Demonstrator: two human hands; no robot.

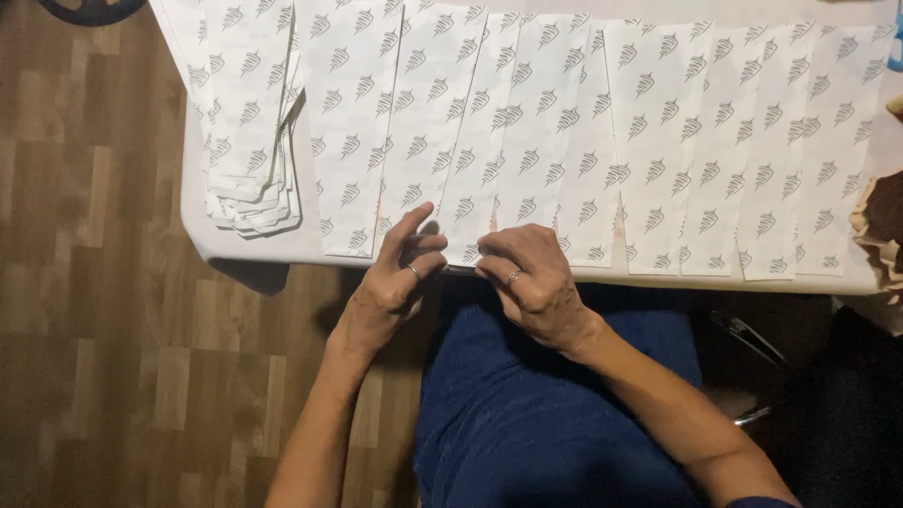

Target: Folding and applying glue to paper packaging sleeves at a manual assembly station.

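Several long white paper sheets (527, 132) printed with small grey leaf marks lie side by side, overlapping, across a white table (246, 246). My left hand (395, 277) is at the near edge, fingers spread, its fingertips resting on the bottom end of one sheet (461, 160). My right hand (531, 277) is just right of it, fingers curled, pinching the bottom edge of the same sheet. Both hands wear a ring.
A stack of the same printed sheets (249, 141) lies at the table's left end, hanging over the edge. Brown crumpled paper (879, 235) sits at the right edge. Wooden floor (94, 282) lies to the left. My blue-clothed lap (527, 414) is below the table.
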